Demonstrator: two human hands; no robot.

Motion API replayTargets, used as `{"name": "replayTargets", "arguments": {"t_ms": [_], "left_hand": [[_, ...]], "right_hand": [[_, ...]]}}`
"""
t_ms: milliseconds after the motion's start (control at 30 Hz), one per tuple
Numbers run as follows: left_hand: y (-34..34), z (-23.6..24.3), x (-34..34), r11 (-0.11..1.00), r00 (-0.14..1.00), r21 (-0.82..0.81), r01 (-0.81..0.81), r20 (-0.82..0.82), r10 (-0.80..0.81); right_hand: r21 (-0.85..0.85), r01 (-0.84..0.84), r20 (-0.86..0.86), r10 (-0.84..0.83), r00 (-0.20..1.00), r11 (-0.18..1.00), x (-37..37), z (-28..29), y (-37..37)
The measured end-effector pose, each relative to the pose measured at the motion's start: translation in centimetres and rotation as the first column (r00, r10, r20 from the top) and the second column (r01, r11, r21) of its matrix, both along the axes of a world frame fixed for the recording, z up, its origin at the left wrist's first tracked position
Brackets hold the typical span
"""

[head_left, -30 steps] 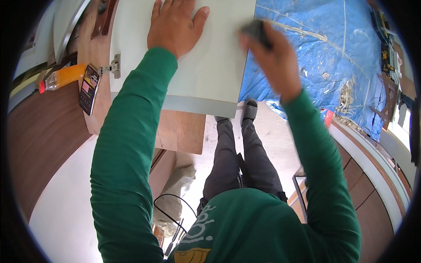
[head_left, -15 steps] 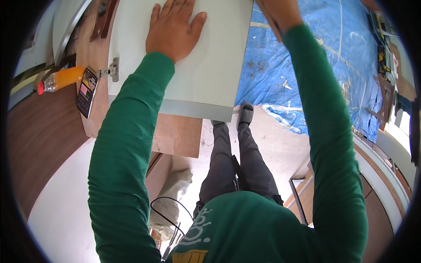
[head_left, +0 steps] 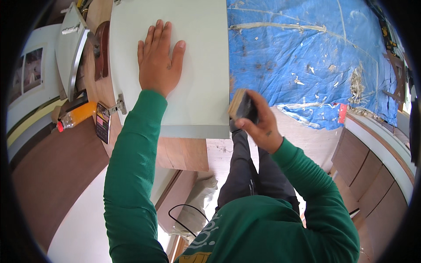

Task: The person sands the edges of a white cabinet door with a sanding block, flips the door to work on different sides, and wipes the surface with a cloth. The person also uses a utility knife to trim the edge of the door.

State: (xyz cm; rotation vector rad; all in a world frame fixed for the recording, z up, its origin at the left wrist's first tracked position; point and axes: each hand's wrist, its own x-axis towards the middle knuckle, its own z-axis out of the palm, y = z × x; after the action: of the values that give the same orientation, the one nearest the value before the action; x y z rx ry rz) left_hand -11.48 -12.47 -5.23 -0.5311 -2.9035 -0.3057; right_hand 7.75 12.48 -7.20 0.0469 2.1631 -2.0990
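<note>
My left hand lies flat with fingers spread on a white cabinet panel that has a grey strip along its near edge. My right hand grips a sanding block, pale along one side and dark on its face, held at the panel's right edge toward the near corner. A metal hinge is fixed at the panel's left edge. Beside it are a phone and an orange drink bottle lying on its side.
A blue tarp spreads to the right of the panel, with wood pieces beyond it. A hinged white board stands at the left. A plywood board juts out under the panel. My legs, a sack and a black cable are below.
My right hand with the block has come down from the panel's far edge toward its near right corner, elbow bent. My left hand shows lower and further left as the camera's view has shifted.
</note>
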Motion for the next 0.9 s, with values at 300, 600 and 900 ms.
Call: {"name": "replayTargets", "arguments": {"t_ms": [300,600,900], "left_hand": [[0.2,0.3,-0.1,0.999,1.000,-0.031,0.014,0.023,-0.014],[0.0,0.4,0.0,0.999,0.999,-0.034,-0.023,0.042,0.024],[0.8,0.6,-0.4,0.998,1.000,-0.054,0.007,0.011,-0.006]], "right_hand": [[0.018,0.207,-0.281,-0.193,0.940,0.978,-18.5,-2.9,0.1],[0.132,0.114,-0.305,-0.069,0.950,0.985,-11.9,-2.8,0.0],[0.001,0.131,-0.271,-0.126,0.954,0.991,-26.7,-1.1,2.3]]}}
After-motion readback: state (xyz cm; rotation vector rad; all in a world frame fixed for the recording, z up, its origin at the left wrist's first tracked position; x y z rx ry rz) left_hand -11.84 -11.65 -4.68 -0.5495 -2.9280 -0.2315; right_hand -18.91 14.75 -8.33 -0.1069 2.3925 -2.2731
